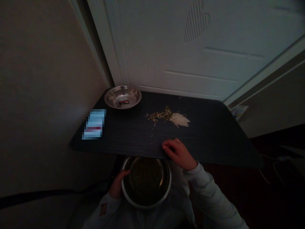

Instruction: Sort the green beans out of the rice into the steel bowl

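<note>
My left hand [119, 183] grips the left rim of a round metal bowl [146, 203], which sits on my lap under the table's front edge. A dark, greenish content, too dim to make out, fills the bowl's inside. At the front edge of the table, just above the bowl, my right hand [178, 153] is closed, thumb and fingers drawn together; whatever they may hold is hidden. Beyond that hand lies a small heap of white rice grains [179, 119]. Touching the heap on its left are scattered green beans [166, 113] mixed with pale grains.
A shiny metal basin [135, 100] with a label inside stands at the table's back left. A lit, pixelated phone-like rectangle [94, 124] lies at the left edge. The dark table [209, 136] meets a white door [166, 41] behind it, with a wall [43, 79] at left.
</note>
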`<action>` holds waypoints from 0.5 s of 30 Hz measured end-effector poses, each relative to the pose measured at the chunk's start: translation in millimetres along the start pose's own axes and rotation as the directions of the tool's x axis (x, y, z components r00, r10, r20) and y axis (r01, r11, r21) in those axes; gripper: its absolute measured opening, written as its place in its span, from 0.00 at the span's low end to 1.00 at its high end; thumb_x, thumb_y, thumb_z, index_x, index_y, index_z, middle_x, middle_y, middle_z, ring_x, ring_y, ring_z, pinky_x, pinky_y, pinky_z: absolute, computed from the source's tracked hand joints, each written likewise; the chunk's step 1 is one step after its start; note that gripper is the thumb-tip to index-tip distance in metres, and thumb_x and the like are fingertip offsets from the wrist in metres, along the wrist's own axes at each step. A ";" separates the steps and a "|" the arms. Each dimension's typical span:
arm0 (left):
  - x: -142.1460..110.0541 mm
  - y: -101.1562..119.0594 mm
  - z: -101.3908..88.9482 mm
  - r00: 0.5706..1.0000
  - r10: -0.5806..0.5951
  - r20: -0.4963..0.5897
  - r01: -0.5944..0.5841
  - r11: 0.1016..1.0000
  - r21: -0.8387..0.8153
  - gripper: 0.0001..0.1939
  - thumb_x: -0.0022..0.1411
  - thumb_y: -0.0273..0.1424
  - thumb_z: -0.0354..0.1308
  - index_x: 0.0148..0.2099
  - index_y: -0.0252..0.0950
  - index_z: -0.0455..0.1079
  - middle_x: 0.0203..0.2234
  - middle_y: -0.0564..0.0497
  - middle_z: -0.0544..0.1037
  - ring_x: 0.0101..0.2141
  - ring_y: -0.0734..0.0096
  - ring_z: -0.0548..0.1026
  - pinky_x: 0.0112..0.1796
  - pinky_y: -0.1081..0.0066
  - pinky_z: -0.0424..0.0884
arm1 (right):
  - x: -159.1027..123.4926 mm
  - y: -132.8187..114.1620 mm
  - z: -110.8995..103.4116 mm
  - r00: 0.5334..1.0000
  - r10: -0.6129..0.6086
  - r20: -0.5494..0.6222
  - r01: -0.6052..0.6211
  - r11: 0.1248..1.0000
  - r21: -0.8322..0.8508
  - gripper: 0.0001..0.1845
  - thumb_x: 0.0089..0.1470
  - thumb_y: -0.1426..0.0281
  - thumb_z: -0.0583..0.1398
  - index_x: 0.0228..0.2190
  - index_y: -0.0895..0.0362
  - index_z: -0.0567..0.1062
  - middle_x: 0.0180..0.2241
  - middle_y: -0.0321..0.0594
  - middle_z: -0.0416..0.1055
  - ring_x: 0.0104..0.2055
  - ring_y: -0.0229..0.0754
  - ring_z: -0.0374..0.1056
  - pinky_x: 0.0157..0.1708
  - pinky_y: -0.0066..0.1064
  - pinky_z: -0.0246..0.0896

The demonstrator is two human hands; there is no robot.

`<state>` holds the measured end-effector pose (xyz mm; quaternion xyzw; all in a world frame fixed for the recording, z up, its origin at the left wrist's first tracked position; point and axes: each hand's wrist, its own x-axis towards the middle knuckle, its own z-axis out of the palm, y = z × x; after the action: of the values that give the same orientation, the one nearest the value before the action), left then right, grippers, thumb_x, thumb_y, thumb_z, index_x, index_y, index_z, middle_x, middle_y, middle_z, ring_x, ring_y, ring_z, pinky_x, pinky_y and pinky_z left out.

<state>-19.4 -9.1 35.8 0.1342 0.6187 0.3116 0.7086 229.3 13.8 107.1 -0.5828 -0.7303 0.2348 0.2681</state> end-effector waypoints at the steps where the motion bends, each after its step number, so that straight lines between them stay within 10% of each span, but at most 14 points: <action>1: -1.1 1.2 1.4 1.000 -0.005 0.005 0.005 1.000 -0.006 0.05 0.34 0.31 0.64 0.17 0.36 0.72 0.18 0.47 0.77 0.36 0.51 0.74 0.44 0.60 0.64 | -0.9 -0.7 0.5 1.000 -0.007 0.011 0.007 1.000 0.004 0.11 0.56 0.66 0.52 0.30 0.55 0.72 0.23 0.34 0.70 0.27 0.36 0.63 0.34 0.31 0.53; 15: -3.1 1.1 5.1 0.999 0.047 0.018 -0.047 0.998 0.031 0.07 0.31 0.34 0.64 0.15 0.37 0.70 0.15 0.49 0.75 0.31 0.53 0.73 0.41 0.59 0.64 | -1.4 0.1 9.1 0.979 0.166 -0.117 -0.139 0.968 0.207 0.11 0.54 0.62 0.53 0.33 0.56 0.71 0.23 0.36 0.70 0.27 0.37 0.66 0.29 0.28 0.58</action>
<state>-14.9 -9.2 39.8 0.1627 0.6141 0.3170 0.7042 223.6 12.1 100.0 -0.6221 -0.6366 0.2867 0.3543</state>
